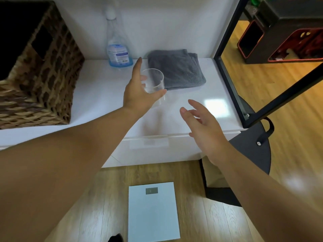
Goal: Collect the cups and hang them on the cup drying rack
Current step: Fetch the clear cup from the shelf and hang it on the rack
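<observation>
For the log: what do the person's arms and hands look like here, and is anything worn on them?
Both arms are bare along all that shows, with no sleeves in view. The left hand and right hand wear no gloves, and no rings, watch, bracelets or markings are visible on hands, wrists or forearms. Nails look short and unpainted.

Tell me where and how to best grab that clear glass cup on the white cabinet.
Grip the clear glass cup around its mid wall, coming from its left, as the left hand is placed. It looks upright and straight-sided with no handle, so a wrap grip probably suits. The grey towel crowds its right and far side.
</observation>
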